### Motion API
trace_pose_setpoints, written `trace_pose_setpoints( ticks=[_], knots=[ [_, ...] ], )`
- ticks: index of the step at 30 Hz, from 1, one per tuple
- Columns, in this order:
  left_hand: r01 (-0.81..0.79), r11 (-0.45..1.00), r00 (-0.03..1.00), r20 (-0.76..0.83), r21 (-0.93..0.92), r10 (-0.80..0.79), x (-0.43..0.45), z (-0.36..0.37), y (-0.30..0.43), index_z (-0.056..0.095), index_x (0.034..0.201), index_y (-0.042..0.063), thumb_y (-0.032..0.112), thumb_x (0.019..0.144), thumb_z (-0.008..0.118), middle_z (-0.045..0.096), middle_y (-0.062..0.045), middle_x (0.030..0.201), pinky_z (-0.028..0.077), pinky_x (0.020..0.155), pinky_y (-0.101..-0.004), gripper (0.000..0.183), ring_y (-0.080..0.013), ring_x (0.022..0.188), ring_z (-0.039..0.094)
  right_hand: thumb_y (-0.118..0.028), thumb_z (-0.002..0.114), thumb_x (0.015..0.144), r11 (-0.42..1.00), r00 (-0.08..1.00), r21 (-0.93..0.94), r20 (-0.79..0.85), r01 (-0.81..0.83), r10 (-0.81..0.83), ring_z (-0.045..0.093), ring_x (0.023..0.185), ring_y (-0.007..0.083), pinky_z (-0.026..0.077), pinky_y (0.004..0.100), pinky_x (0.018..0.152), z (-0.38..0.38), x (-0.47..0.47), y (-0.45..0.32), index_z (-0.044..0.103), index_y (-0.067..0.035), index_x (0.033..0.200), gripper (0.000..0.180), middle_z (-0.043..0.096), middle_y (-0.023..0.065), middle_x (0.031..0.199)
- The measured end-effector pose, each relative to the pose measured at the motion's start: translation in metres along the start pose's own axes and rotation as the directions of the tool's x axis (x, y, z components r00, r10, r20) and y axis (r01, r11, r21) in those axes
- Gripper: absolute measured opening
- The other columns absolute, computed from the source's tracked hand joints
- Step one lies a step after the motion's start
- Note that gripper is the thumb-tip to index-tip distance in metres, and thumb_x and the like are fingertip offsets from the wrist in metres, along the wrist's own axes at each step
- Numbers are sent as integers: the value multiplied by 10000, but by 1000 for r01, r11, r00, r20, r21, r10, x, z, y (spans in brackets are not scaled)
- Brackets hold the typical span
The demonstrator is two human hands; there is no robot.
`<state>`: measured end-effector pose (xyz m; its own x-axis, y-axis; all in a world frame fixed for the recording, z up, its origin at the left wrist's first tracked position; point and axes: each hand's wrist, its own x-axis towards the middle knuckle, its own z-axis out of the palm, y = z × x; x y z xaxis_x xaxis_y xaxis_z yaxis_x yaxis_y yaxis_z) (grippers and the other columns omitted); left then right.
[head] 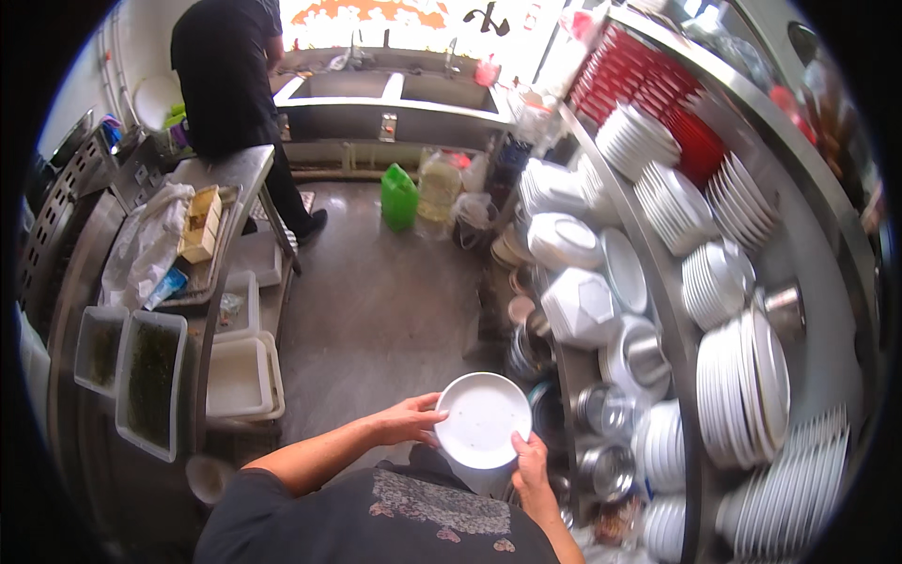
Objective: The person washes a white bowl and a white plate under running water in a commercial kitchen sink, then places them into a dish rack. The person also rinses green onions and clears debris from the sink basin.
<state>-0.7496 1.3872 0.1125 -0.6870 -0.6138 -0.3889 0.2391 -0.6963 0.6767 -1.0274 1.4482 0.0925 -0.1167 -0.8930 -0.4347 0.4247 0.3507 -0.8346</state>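
A round white plate (483,420), with a few small dark specks on its face, is held in front of my body. My left hand (414,421) grips its left rim, the thumb lying on top. At the lower right rim, my right hand (529,458) holds it with the thumb over the edge. Whether more than one plate is in my hands, I cannot tell. To the right of my hands, glass jars (606,471) and a stack of white bowls or plates (659,440) stand on the shelf.
A metal rack (673,310) with stacked white dishes and red plates (694,144) runs along the right. At left stands a steel table (243,176) with plastic containers (151,384). A co-worker (225,77) stands by the double sink (394,113); a green jug (399,199) is on the floor.
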Motion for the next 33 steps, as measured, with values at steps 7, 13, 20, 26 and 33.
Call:
trace_pose_setpoints(
  ticks=[7,13,20,26,33],
  knots=[
    [-153,981,884,-427,118,189,24,-87,134,480,1291,28,68,834,645,626,-104,1064,555,772,-343,487,-203,946,637,-123,569,910,975,918,-218,376,-46,128,620,892,162,500,293,804,148,183,-78,593,39,1128,273,653,89,1016],
    [-296,936,603,-723,190,337,45,-205,211,658,1001,-43,119,823,694,688,-69,849,531,676,-263,243,-134,705,649,-185,584,909,904,743,-407,644,132,181,587,834,107,479,260,743,287,317,-93,589,40,1114,305,636,34,948],
    [-288,935,611,-713,205,344,79,-344,361,664,979,-21,172,899,633,689,-59,841,533,637,-262,212,-113,678,649,-210,562,924,874,757,-441,637,203,145,573,726,86,473,249,652,441,455,-112,601,13,1015,244,625,23,830],
    [-366,930,709,-639,27,298,142,-411,492,604,1100,-23,67,863,634,682,-84,948,561,722,-294,255,-159,776,674,-150,560,928,924,853,-361,515,128,83,555,731,66,467,235,664,523,585,-152,614,9,975,175,623,1,837],
    [-493,852,752,-578,-176,316,213,-488,631,534,1196,-1,-94,693,634,625,-101,1085,527,854,-349,521,-219,969,632,-113,553,909,959,876,-251,482,132,5,529,750,76,456,254,682,616,753,-168,609,11,968,149,611,7,847]
  ],
)
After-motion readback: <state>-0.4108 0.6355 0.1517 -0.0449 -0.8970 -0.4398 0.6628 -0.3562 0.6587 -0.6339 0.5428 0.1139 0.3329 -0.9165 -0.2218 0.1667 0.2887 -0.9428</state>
